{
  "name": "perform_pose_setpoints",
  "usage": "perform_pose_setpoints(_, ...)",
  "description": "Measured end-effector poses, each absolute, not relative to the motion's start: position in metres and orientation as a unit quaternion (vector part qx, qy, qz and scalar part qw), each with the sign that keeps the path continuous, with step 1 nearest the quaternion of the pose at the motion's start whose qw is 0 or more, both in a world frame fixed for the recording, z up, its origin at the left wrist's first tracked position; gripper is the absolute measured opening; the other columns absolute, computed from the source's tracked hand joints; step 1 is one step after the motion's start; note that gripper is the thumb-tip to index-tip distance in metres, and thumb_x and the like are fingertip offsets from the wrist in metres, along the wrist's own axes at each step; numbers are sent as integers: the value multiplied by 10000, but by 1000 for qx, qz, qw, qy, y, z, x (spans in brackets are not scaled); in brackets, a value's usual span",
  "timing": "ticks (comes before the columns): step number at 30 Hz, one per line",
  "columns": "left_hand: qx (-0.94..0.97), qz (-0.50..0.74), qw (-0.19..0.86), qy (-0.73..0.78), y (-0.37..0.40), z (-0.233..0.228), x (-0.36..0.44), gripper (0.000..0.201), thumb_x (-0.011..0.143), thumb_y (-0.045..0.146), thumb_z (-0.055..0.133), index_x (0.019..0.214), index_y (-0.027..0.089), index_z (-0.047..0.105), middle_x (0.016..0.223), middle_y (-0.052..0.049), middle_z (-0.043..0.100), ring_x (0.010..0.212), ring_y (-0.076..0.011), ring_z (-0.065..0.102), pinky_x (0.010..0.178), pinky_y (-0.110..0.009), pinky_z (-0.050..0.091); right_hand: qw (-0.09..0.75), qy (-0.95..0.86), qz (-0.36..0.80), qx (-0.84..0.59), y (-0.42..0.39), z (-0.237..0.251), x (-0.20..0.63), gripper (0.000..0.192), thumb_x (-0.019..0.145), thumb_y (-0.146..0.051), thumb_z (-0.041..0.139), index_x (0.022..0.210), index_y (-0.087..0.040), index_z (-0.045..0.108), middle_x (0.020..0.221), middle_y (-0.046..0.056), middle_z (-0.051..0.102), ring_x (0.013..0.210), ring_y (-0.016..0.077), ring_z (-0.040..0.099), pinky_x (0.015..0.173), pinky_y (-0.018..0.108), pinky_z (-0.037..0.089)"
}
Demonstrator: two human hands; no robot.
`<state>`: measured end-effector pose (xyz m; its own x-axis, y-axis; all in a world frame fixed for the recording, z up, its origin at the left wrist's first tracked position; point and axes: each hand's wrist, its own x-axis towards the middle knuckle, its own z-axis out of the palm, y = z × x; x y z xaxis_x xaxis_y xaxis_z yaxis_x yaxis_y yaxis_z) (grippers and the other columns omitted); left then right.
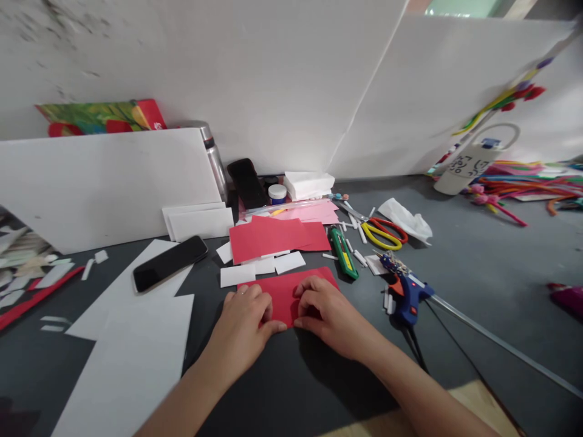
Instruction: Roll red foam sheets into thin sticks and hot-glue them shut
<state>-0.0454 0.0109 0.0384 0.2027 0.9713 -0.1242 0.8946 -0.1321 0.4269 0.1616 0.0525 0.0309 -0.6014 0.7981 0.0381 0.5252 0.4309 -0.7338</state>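
A red paper sheet point(285, 291) lies flat on the dark table point(478, 267) right in front of me. My left hand point(246, 318) presses down on its left near part with curled fingers. Beside it, my right hand point(325, 309) pinches and presses the sheet's right near part, fingertips almost meeting the left hand's. More red sheets point(273, 237) are stacked just behind, with small white paper pieces point(262, 267) between the stack and the sheet under my hands.
A blue glue gun point(407, 291) lies right of my hands, its cord running toward me. A green box cutter point(344, 252), scissors point(382, 233), a black phone point(169, 262), large white sheets point(132, 340) at left, pink paper point(314, 212), a steel bottle point(214, 155) and coloured pipe cleaners point(523, 182) surround the spot.
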Motion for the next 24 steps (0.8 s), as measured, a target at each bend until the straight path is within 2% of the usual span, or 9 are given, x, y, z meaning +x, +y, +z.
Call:
perform_pose_setpoints(2,757,127,226,600,8,39,-46,208,872,320,714,794,189,573,876,-17,598,878,-233,537,798,-395,375,192,-824,349,-404,53,31,161,156,778,-94,771,738,-174,644,1059,55,610,1018,208,577,883,353,454)
perform_pose_setpoints(5,806,204,252,496,1,42,-44,88,942,165,602,861,194,584,899,-9,610,878,-190,541,813,-347,402,194,-826,345,-401,54,31,161,149,776,-87,770,752,-172,650,1061,57,613,1013,210,576,887,357,457)
perform_pose_setpoints(8,852,220,219,421,-4,41,-42,159,987,157,506,882,197,618,887,-20,612,861,-191,534,815,-348,412,200,-828,345,-394,54,31,161,140,775,-91,774,763,-167,657,1067,65,618,1014,213,577,887,359,461)
perform_pose_setpoints(12,853,185,220,436,-2,34,-40,184,993,148,474,894,185,625,894,-38,622,850,-202,548,777,-347,433,204,-826,349,-393,53,32,161,146,772,-87,776,747,-166,656,1053,65,620,1008,212,585,878,352,467)
perform_pose_setpoints(17,820,169,260,482,2,30,-38,145,984,167,498,889,188,605,893,-28,626,856,-201,562,768,-341,440,203,-823,367,-384,53,32,165,200,779,21,695,755,-173,654,1068,55,614,1021,187,588,896,327,465)
perform_pose_setpoints(24,817,158,253,493,3,31,-32,169,990,184,455,878,185,581,883,-40,608,850,-215,545,764,-359,427,197,-828,340,-400,51,30,171,199,798,12,678,764,-181,646,1107,54,607,1068,201,570,941,363,450)
